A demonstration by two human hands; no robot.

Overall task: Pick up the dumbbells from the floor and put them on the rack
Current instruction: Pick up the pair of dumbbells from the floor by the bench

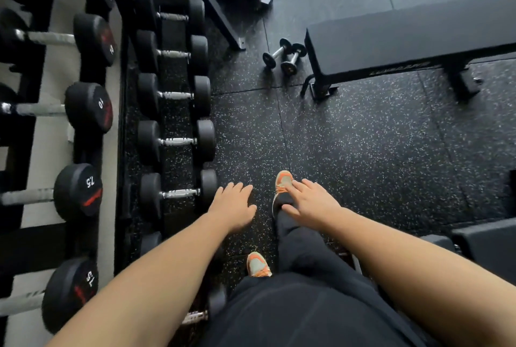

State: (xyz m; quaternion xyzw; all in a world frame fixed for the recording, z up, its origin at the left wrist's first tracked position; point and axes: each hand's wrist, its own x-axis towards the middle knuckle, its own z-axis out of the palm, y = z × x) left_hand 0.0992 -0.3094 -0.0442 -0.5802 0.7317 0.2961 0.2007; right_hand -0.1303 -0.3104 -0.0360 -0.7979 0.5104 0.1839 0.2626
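Note:
Two small black dumbbells (284, 56) with silver handles lie side by side on the speckled floor, just left of the bench's near end. The dumbbell rack (92, 148) runs down the left side, with several black dumbbells on its upper tier and several more on the lower tier (176, 141). My left hand (234, 208) reaches forward, palm down, fingers apart, holding nothing, close to the lower tier's front ends. My right hand (310, 202) is also out in front, open and empty, above my forward foot. Both hands are well short of the floor dumbbells.
A black flat bench (413, 39) stands at the upper right. A black machine frame (212, 3) slants across the top middle. Another padded bench corner (485, 243) sits at the right edge. My orange shoes (283, 181) stand on the rubber floor between rack and bench.

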